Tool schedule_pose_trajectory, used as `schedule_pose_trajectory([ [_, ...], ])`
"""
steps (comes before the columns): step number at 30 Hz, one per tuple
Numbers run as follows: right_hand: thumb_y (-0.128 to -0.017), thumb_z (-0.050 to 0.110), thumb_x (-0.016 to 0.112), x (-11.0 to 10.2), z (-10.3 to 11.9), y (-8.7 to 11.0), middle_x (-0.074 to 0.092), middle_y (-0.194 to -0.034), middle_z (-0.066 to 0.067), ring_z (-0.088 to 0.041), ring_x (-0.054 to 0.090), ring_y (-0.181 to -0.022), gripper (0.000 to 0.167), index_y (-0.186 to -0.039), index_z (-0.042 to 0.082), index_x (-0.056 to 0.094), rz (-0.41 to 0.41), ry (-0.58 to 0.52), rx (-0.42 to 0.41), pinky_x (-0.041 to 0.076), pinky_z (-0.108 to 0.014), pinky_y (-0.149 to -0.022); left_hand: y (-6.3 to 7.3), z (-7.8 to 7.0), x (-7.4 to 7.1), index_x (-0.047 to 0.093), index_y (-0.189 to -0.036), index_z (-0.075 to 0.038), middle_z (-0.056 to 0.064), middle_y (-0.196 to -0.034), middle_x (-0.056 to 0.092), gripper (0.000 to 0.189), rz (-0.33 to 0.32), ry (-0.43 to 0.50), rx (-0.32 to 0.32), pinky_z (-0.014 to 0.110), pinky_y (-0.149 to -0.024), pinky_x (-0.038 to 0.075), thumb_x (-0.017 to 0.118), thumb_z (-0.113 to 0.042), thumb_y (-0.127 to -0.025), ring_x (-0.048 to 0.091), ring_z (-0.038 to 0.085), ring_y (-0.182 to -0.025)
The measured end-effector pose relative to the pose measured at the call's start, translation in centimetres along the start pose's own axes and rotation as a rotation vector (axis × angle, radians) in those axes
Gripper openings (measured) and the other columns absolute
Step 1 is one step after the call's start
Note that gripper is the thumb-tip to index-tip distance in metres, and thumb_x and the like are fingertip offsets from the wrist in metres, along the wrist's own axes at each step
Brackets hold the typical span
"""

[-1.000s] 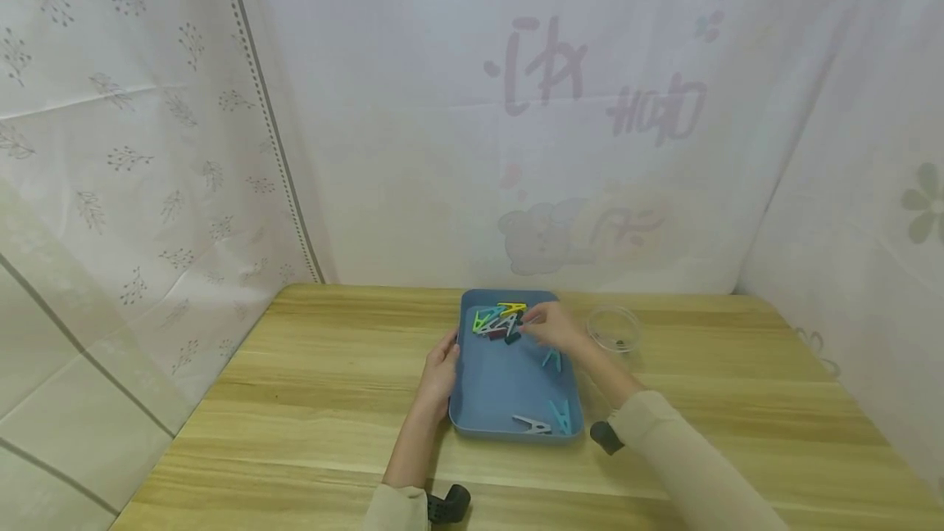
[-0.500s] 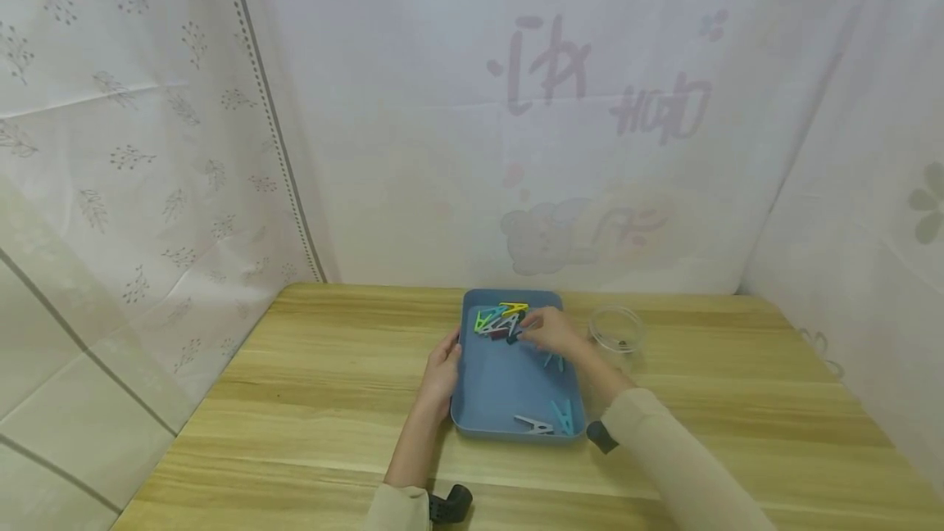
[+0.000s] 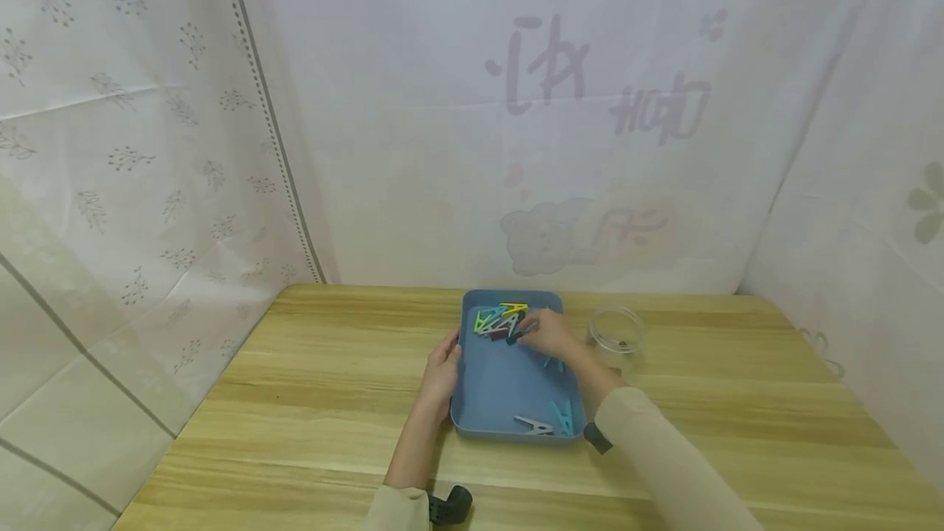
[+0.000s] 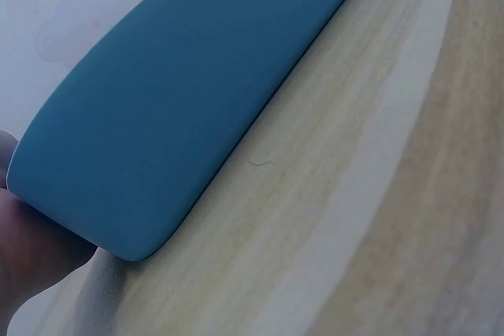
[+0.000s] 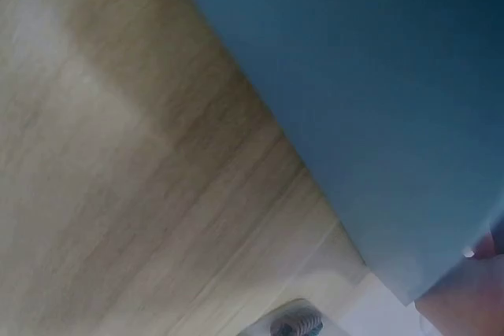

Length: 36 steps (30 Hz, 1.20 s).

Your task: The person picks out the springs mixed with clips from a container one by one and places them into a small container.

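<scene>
"Clips of several colours lie inside a blue rectangular tray (image 3: 494, 388) on a pale wood-grain worktop (image 3: 332, 375). Where are the person's hands?"

"Left hand (image 3: 441, 367) grips the tray's left wall, its digits bent around the edge. Right hand (image 3: 549, 333) is over the tray's right side, fingers bent, fingertips at a small black piece (image 3: 513, 340). I cannot tell whether they pinch it or only touch it."

"And the clips themselves?"

"Bunched near the far end: a yellow clip (image 3: 514, 308), a lime-green clip (image 3: 481, 321), a light blue clip (image 3: 496, 313) and grey clips (image 3: 509, 324), with a dark red piece (image 3: 499, 334) beside them. At the near right corner, a pale grey clip (image 3: 534, 425) lies next to a turquoise clip (image 3: 564, 417)."

"Anything outside the tray?"

"To its right, apart from it on the worktop, stands a round clear container (image 3: 615, 329). The right wrist view shows a dark ribbed object (image 5: 298, 323) inside. Behind the worktop hangs a white printed curtain (image 3: 383, 146)."
</scene>
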State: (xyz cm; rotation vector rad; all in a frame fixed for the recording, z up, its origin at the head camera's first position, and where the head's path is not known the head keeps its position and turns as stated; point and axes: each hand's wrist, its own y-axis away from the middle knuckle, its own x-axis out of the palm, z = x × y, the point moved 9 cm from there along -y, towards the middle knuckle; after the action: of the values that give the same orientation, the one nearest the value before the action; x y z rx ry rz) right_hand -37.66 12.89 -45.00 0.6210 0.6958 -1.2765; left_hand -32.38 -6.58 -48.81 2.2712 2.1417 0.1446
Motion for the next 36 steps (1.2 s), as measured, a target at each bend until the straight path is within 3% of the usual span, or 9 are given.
schedule_pose_trajectory([
  [4, -0.092, 0.006, 0.077, 0.5, -0.1, -0.1, 0.073, -0.104, -0.017, -0.026, 0.069, -0.089, 0.026, -0.115, -0.005, 0.074, 0.010, 0.014, 0.004, 0.061, -0.037, -0.074, -0.1, 0.2, 0.0, 0.032, -0.162, 0.005, 0.027, -0.169, 0.029, 0.049, 0.008, 0.005, 0.006, 0.060, -0.130, 0.018, 0.034, -0.009, -0.115, 0.019, 0.047, -0.159],
  [11, -0.092, 0.007, 0.079, 0.8, -0.2, 0.3, 0.066, -0.078, -0.007, -0.016, 0.057, -0.067, 0.020, -0.109, -0.002, 0.073, -0.014, 0.005, 0.014, 0.048, -0.027, -0.057, -0.1, 0.2, 0.2, 0.031, -0.162, 0.006, 0.028, -0.169, 0.029, 0.050, 0.022, 0.008, 0.012, 0.060, -0.130, 0.018, 0.034, -0.009, -0.115, 0.019, 0.047, -0.159],
  [17, -0.091, 0.010, 0.081, 0.9, -0.2, 0.3, 0.060, -0.070, -0.002, -0.012, 0.050, -0.061, 0.015, -0.102, 0.002, 0.075, -0.047, 0.018, -0.009, 0.042, -0.024, -0.054, -0.1, 0.2, 0.2, 0.032, -0.162, 0.005, 0.027, -0.169, 0.030, 0.050, 0.018, 0.005, 0.009, 0.060, -0.130, 0.018, 0.034, -0.010, -0.115, 0.020, 0.047, -0.159],
  [25, -0.093, 0.012, 0.081, 1.1, -0.5, 0.1, 0.065, -0.076, -0.005, -0.015, 0.055, -0.065, 0.013, -0.098, 0.003, 0.074, -0.063, 0.018, -0.019, 0.045, -0.026, -0.056, -0.2, 0.3, 0.2, 0.032, -0.162, 0.005, 0.027, -0.169, 0.029, 0.049, 0.017, 0.005, 0.007, 0.060, -0.130, 0.018, 0.034, -0.010, -0.115, 0.019, 0.047, -0.159],
  [36, -0.095, 0.015, 0.079, 1.1, -0.7, -0.1, 0.073, -0.095, -0.013, -0.025, 0.066, -0.084, 0.012, -0.098, 0.004, 0.075, -0.054, -0.052, -0.015, 0.057, -0.037, -0.068, -0.1, 0.2, 0.1, 0.030, -0.162, 0.006, 0.027, -0.170, 0.028, 0.050, 0.031, 0.011, 0.020, 0.060, -0.130, 0.017, 0.033, -0.009, -0.115, 0.018, 0.047, -0.160],
])
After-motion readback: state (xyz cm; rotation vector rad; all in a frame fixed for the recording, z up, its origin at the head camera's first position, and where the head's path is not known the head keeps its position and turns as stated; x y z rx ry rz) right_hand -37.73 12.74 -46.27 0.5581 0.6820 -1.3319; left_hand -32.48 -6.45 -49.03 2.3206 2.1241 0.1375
